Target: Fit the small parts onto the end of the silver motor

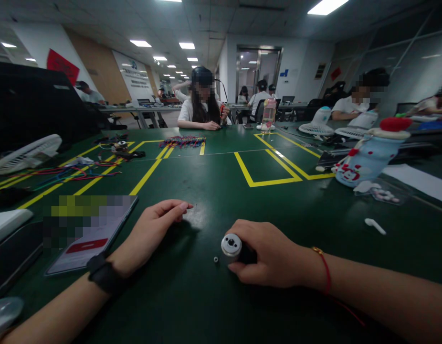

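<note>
My right hand is wrapped round a small cylindrical motor, whose silver end face points up and shows a central shaft and small holes. The lower part of the motor is hidden by my fingers and in shadow. Just left of it on the green table lies a tiny metal ring-like piece. My left hand hovers over the table with thumb and forefinger pinched together. Something thin and tiny seems to be at those fingertips, too small to name. The two hands are apart.
A tablet or phone lies left of my left hand. Loose wires and a white fan are at the left. Toward the right are a blue bottle and a white earbud. A person sits across the table.
</note>
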The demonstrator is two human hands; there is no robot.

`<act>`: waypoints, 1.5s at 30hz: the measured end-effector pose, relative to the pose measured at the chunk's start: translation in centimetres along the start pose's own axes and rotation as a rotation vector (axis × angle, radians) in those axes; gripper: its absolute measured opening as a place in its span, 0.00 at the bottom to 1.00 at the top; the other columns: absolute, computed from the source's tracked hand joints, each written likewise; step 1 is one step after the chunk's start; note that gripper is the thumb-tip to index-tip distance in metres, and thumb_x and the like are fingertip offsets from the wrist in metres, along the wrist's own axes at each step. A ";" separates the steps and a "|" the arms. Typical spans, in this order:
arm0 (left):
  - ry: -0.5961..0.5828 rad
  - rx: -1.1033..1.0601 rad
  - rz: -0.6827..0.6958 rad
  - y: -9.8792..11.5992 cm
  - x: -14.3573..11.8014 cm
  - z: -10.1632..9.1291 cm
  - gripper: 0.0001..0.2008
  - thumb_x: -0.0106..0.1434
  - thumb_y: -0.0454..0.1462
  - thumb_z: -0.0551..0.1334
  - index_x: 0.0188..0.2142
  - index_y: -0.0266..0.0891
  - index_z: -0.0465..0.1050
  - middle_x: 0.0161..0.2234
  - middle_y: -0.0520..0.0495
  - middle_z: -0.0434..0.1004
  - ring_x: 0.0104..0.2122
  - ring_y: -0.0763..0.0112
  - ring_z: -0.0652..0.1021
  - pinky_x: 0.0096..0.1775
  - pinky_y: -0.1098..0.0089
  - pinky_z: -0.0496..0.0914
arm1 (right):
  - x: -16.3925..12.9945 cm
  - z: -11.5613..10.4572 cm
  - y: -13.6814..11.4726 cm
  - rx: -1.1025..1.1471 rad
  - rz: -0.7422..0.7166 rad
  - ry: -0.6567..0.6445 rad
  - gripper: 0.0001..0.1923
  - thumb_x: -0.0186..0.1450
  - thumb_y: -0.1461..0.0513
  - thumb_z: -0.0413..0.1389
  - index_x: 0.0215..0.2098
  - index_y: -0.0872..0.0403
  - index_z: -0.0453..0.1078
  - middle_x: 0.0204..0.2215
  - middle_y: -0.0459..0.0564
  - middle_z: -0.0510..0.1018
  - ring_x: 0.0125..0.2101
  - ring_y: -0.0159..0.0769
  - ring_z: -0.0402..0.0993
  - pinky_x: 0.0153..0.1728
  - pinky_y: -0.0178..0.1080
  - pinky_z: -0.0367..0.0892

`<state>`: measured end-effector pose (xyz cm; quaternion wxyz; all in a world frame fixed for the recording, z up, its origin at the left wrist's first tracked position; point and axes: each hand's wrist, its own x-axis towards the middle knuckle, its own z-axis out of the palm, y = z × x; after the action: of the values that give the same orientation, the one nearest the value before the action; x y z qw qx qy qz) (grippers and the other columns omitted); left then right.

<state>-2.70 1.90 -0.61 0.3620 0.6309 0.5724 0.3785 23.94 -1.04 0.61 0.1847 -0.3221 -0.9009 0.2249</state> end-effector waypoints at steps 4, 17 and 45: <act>-0.236 0.117 0.135 1.3 -0.6 0.0 0.11 0.63 0.45 0.60 0.40 0.43 0.75 0.37 0.49 0.74 0.36 0.65 0.74 0.38 0.67 0.67 | 0.0 0.1 -0.1 0.000 0.002 0.004 0.15 0.57 0.59 0.59 0.41 0.54 0.67 0.36 0.48 0.73 0.32 0.33 0.66 0.32 0.35 0.60; -0.351 0.137 0.375 3.7 -3.0 2.0 0.05 0.63 0.40 0.63 0.38 0.48 0.78 0.39 0.50 0.72 0.40 0.65 0.73 0.42 0.66 0.67 | -0.1 0.0 -0.1 -0.011 -0.011 0.020 0.15 0.57 0.59 0.59 0.41 0.54 0.67 0.35 0.48 0.73 0.31 0.33 0.66 0.30 0.34 0.59; -0.052 0.109 -0.025 2.4 -0.5 0.9 0.17 0.63 0.47 0.58 0.44 0.41 0.75 0.24 0.54 0.70 0.23 0.70 0.70 0.25 0.73 0.62 | 0.1 -0.3 -0.3 -0.018 -0.001 0.004 0.15 0.57 0.57 0.59 0.42 0.53 0.67 0.36 0.46 0.73 0.32 0.32 0.66 0.32 0.35 0.61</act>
<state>-0.85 1.15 1.05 0.3463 0.6522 0.5904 0.3257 23.89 -1.06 1.04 0.1839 -0.3238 -0.9026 0.2162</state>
